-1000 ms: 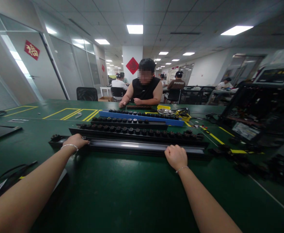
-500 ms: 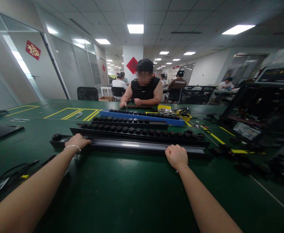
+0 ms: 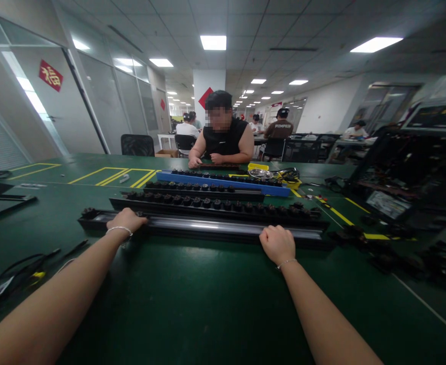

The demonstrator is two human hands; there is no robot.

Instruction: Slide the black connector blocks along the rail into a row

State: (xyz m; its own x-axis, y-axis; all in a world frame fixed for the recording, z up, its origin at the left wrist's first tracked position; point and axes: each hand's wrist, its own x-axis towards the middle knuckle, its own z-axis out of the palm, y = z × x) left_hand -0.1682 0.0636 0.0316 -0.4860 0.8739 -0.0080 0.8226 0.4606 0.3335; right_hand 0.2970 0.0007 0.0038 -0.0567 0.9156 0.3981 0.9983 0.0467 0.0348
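Observation:
A long black channel (image 3: 207,235) with a shiny metal strip (image 3: 211,224) inside lies crosswise on the bench before me. My left hand (image 3: 127,221) is closed over its left part, thumb pointing right along the strip; a small dark piece seems to be at the fingertips, too hidden to name. Around the near wall of the channel, toward its right end, my right hand (image 3: 278,244) is curled. Just behind lies a second black channel (image 3: 169,205) lined with several round black parts (image 3: 206,203). A black part (image 3: 89,213) sits at the front channel's left end.
Farther back are another black rail (image 3: 245,195) and a blue channel (image 3: 223,184). Cables (image 3: 13,279) lie at left, dark loose parts (image 3: 390,253) at right, near an opened electronics chassis (image 3: 386,177). A co-worker (image 3: 223,137) sits across the green bench (image 3: 203,304).
My left hand has slid slightly right along the channel. My right hand stays where it was. The co-worker's head has shifted a little left.

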